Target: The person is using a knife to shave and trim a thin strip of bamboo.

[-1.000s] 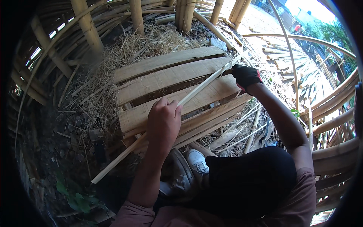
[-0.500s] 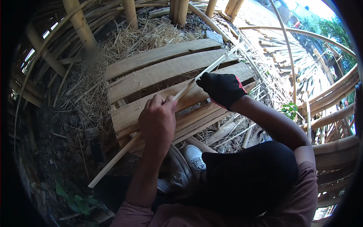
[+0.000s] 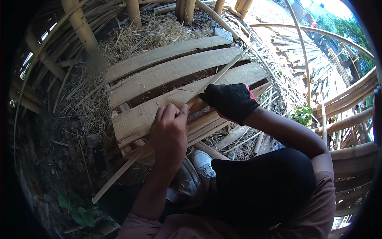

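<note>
A long, thin bamboo strip [image 3: 115,180] slants over a low slatted wooden bench [image 3: 149,84], from the lower left to the far right. My bare left hand [image 3: 170,128] is closed on it, thumb and fingers pinching it above the bench's near edge. Just to the right, my right hand [image 3: 230,101], in a black glove with red edging, is closed in a fist against the strip. Whatever lies inside that fist is hidden from view. Between the two hands a thin shaving [image 3: 188,91] stands off the strip.
Dry straw-like shavings [image 3: 139,38] heap behind and left of the bench. Bamboo posts [image 3: 79,26] rise at the back. Cut bamboo poles [image 3: 294,51] lie in sunlight at the far right. My white shoe [image 3: 203,164] is beside the bench's near side.
My right hand has slid down and left along the strip, closer to my left hand. A thin shaving now shows between them. My left hand keeps its pinch, shifted slightly right.
</note>
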### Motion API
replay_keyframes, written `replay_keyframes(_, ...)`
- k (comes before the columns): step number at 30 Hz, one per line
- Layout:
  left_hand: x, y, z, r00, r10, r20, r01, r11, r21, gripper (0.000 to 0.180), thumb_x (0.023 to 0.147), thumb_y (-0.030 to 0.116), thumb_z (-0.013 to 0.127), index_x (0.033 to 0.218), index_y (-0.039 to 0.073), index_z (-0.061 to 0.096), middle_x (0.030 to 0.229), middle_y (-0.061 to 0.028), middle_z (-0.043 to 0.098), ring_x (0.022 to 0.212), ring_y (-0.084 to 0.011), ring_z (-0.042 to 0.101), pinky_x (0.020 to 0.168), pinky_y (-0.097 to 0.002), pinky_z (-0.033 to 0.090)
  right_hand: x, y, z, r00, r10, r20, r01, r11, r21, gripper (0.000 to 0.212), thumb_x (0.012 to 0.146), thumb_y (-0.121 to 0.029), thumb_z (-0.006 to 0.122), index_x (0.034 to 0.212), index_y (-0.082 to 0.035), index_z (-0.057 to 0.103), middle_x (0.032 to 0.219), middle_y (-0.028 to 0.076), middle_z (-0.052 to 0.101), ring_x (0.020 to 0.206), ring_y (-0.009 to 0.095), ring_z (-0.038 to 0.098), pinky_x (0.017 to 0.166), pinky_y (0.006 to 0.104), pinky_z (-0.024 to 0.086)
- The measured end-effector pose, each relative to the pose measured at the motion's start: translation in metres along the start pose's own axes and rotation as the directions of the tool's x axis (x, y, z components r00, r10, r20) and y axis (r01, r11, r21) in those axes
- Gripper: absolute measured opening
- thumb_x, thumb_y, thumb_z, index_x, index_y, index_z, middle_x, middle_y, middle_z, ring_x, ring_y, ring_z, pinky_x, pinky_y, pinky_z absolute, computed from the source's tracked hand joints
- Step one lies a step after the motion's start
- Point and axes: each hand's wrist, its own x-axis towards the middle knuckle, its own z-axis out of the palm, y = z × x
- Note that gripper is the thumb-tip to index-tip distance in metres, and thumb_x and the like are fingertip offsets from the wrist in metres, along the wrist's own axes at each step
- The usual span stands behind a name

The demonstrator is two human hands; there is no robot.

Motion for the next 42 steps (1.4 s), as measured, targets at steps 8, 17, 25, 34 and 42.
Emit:
replay_keyframes(8,0.001,-0.004,0.005,0.999,0.024,-0.029,-0.026,0.998,-0.061,0.021,0.082,0.009,0.076,0.102,0.008,0.076,0.077,-0.0074,0.054,0.075,-0.0244,0.058,0.066,-0.038,0.049,0.002,0.095,0.02,0.997,0.072,-0.041,-0.08,0.965,-0.248,0.021,0.098,-0.031,0.056,0.111,-0.023,0.069,0.088,0.006,0.071,0.074,0.027,0.071,0.06,0.0405,0.055)
replay_keyframes(17,0.012,0.007,-0.003,0.989,-0.091,0.12,0.091,0.996,0.002,0.018,0.087,0.009,0.071,0.104,0.003,0.07,0.095,-0.0095,0.057,0.095,-0.0288,0.057,0.086,-0.0436,0.046,-0.007,0.094,0.018,0.892,0.409,-0.19,-0.371,0.906,0.205,0.031,0.1,-0.041,0.052,0.093,-0.015,0.069,0.085,0.01,0.072,0.08,0.033,0.07,0.071,0.0435,0.054)
replay_keyframes(25,0.017,-0.002,-0.018,0.986,-0.055,0.159,0.052,0.998,0.022,0.016,0.093,0.009,0.063,0.102,-0.003,0.068,0.101,-0.0133,0.058,0.091,-0.0337,0.059,0.08,-0.0454,0.047,0.007,0.056,0.012,0.81,0.433,-0.396,-0.274,0.876,0.398,0.041,0.098,-0.045,0.054,0.126,-0.015,0.062,0.092,0.013,0.073,0.084,0.034,0.071,0.07,0.046,0.054)
replay_keyframes(34,-0.055,0.008,-0.066,0.998,-0.032,0.045,0.035,0.998,-0.053,0.027,0.104,0.018,0.053,0.111,-0.006,0.061,0.095,-0.0144,0.055,0.082,-0.0286,0.061,0.066,-0.037,0.049,0.005,0.018,-0.034,0.858,0.115,-0.501,0.057,0.948,0.315,0.031,0.09,-0.046,0.065,0.092,-0.015,0.07,0.074,0.007,0.068,0.064,0.03,0.069,0.055,0.0414,0.052)
replay_keyframes(42,-0.09,0.018,-0.062,0.948,-0.242,0.207,0.303,0.884,-0.356,0.029,0.101,0.021,0.064,0.106,-0.007,0.067,0.083,-0.0081,0.064,0.073,-0.016,0.061,0.066,-0.0319,0.052,-0.01,0.012,-0.024,0.918,0.02,-0.396,0.103,0.952,0.287,0.041,0.088,-0.052,0.065,0.079,-0.013,0.07,0.067,0.008,0.066,0.06,0.03,0.067,0.051,0.0414,0.049)
